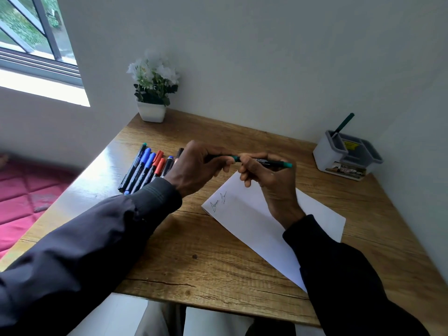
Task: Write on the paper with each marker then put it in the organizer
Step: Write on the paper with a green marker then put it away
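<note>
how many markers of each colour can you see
green-ended black markers: 3 (one in the row, one held, one in the grey plastic organizer)
blue-ended markers: 3
red-capped markers: 2
dark-capped marker, partly hidden: 1
total: 9

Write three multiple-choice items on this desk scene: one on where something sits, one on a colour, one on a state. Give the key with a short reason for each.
1. Where does the organizer stand?
A. near edge of the table
B. far right corner of the table
C. beside the flower pot

2. What colour is the end of the marker held over the paper?
A. red
B. yellow
C. green

3. How is that marker held?
A. by both hands
B. by the left hand alone
C. it lies on the paper

Key:
1 B, it stands at the far right by the wall, apart from the flower pot.
2 C, its tip past the right hand is teal green.
3 A, the left hand grips one end and the right hand the barrel.
</note>
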A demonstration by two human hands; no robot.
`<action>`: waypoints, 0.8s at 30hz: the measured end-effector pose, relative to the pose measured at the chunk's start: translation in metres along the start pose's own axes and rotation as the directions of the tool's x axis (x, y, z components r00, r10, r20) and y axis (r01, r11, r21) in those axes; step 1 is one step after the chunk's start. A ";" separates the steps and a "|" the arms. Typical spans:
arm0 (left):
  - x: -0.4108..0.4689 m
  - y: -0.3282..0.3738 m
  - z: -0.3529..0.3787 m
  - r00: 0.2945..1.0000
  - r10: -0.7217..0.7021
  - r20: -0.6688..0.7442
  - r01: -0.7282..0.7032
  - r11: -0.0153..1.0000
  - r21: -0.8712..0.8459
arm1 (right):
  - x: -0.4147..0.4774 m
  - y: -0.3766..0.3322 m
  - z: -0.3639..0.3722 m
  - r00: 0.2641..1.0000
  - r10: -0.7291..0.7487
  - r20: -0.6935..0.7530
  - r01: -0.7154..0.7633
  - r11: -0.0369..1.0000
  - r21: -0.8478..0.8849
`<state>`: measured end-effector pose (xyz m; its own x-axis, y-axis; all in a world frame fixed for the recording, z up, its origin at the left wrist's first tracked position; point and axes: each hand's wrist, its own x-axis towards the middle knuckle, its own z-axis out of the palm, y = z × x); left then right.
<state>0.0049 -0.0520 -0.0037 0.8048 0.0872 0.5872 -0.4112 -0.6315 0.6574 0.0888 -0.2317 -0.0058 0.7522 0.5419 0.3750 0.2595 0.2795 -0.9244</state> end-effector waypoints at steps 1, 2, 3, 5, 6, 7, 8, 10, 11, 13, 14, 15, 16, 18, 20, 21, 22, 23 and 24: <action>-0.001 0.002 0.001 1.000 0.017 -0.005 -0.017 1.000 0.000 | -0.001 0.000 0.000 1.000 0.009 0.002 -0.009 1.000 0.020; -0.001 0.005 0.003 0.999 0.036 -0.003 -0.036 0.999 -0.006 | -0.002 -0.001 -0.001 1.000 0.021 0.002 -0.021 0.999 0.035; -0.001 0.007 0.005 0.999 0.048 0.000 -0.047 0.999 -0.016 | -0.003 -0.002 -0.002 0.999 0.032 0.003 -0.032 0.998 0.046; 0.000 0.010 0.009 1.000 0.029 0.009 -0.029 0.999 -0.030 | -0.003 -0.002 -0.007 0.999 0.052 0.001 -0.051 0.997 0.052; 0.002 0.011 0.010 1.000 0.005 0.016 -0.005 0.999 -0.035 | -0.003 -0.003 -0.008 0.998 0.062 -0.005 -0.062 0.997 0.050; 0.005 0.013 0.010 1.000 -0.017 0.023 0.018 0.999 -0.039 | -0.001 -0.003 -0.009 0.998 0.070 -0.009 -0.069 0.997 0.046; 0.009 0.015 0.010 0.999 -0.030 0.030 0.032 0.998 -0.046 | 0.000 -0.004 -0.011 0.997 0.077 -0.015 -0.076 0.996 0.047; 0.014 0.017 0.008 0.999 -0.038 0.038 0.039 0.998 -0.041 | 0.004 -0.008 -0.018 0.992 0.104 -0.076 -0.098 0.992 0.079; 0.016 0.017 0.006 0.998 -0.047 0.029 0.047 0.999 -0.020 | 0.007 -0.010 -0.024 0.985 0.113 -0.127 -0.104 0.992 0.077; 0.017 0.013 0.000 0.995 -0.099 0.002 0.099 0.995 0.000 | 0.011 -0.014 -0.039 0.969 -0.023 -0.246 -0.021 0.985 -0.173; 0.018 0.011 -0.001 0.991 -0.130 -0.009 0.130 0.991 -0.006 | 0.013 -0.015 -0.046 0.955 -0.175 -0.240 0.065 0.912 -0.406; 0.019 0.010 -0.002 0.988 -0.157 -0.015 0.156 0.988 -0.017 | 0.014 -0.017 -0.051 0.935 -0.324 -0.147 0.170 0.771 -0.614; 0.021 0.011 -0.001 0.984 -0.175 -0.018 0.175 0.984 -0.028 | 0.013 -0.019 -0.051 0.899 -0.437 -0.002 0.285 0.590 -0.755; 0.028 0.016 0.005 0.983 -0.184 -0.017 0.183 0.982 -0.048 | 0.013 -0.018 -0.046 0.826 -0.512 0.237 0.430 0.299 -0.852; 0.037 0.022 0.011 0.987 -0.162 -0.014 0.161 0.985 -0.069 | 0.016 -0.017 -0.040 0.811 -0.488 0.322 0.459 0.189 -0.868; 0.040 0.025 0.014 0.989 -0.149 -0.009 0.148 0.985 -0.084 | 0.018 -0.016 -0.038 0.812 -0.474 0.339 0.463 0.171 -0.870; 0.043 0.028 0.017 0.990 -0.139 0.000 0.138 0.985 -0.102 | 0.020 -0.016 -0.038 0.809 -0.472 0.349 0.465 0.152 -0.872; 0.047 0.030 0.020 0.991 -0.131 0.007 0.131 0.984 -0.119 | 0.022 -0.017 -0.039 0.802 -0.479 0.357 0.469 0.135 -0.873; 0.050 0.032 0.022 0.992 -0.126 0.005 0.126 0.983 -0.134 | 0.024 -0.019 -0.040 0.795 -0.488 0.359 0.475 0.133 -0.870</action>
<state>0.0411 -0.0852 0.0362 0.8526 0.1622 0.4968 -0.3602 -0.5064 0.7835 0.1261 -0.2559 0.0180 0.2540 0.5796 0.7743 0.9185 -0.3954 -0.0053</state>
